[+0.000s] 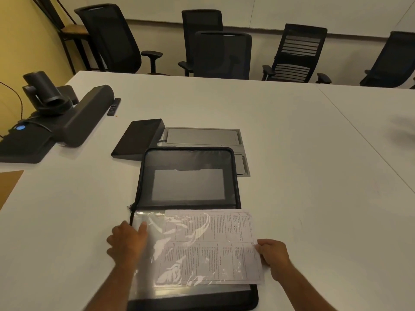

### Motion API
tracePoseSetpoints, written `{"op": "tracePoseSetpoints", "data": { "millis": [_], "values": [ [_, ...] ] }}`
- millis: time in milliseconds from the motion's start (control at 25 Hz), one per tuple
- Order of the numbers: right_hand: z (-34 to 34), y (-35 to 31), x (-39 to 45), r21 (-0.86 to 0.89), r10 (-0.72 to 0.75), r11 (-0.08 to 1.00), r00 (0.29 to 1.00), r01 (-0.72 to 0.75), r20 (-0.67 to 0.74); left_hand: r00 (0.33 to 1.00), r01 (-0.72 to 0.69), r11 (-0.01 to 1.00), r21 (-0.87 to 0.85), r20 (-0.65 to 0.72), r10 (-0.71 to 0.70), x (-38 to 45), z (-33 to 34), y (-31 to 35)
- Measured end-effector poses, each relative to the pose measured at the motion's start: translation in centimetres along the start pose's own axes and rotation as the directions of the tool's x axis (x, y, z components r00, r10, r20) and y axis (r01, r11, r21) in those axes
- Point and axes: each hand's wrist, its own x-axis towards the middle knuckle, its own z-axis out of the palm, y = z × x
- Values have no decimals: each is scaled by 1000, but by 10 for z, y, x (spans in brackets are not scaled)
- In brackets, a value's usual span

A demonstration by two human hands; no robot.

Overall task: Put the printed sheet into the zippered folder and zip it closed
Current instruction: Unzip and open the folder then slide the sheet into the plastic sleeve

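A black zippered folder (188, 160) lies open on the white table, its far half flat and its near half facing me with a clear plastic sleeve (148, 221) on it. The printed sheet (224, 234) lies partway inside that sleeve, its right edge sticking out past the folder. My right hand (275, 254) pinches the sheet's right edge. My left hand (128, 241) rests on the sleeve's left side, with one finger stretched out onto the plastic. The zipper pull (129, 207) hangs at the folder's left hinge.
Behind the folder are a grey floor-box lid (202, 135) set into the white table (292, 153) and a black wedge-shaped device (137, 138). A black conference camera unit (56, 113) and a remote (113, 106) sit at far left. Office chairs line the far table edge.
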Motion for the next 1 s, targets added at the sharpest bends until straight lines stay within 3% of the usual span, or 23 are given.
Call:
{"op": "tracePoseSetpoints", "data": {
  "millis": [120, 800, 1000],
  "values": [
    [8, -4, -4, 17, -45, 999, 999, 45, -20, 995, 48, 998, -31, 92, -45, 3, 4, -17],
    [46, -15, -20, -63, -69, 994, 973, 85, 222, 998, -61, 986, -152, 17, 64, 4, 4, -28],
    [38, -1, -23, -194, -252, 945, 964, 264, 84, 994, -99, 988, -121, 39, 104, 0, 2, -30]
  ]
}}
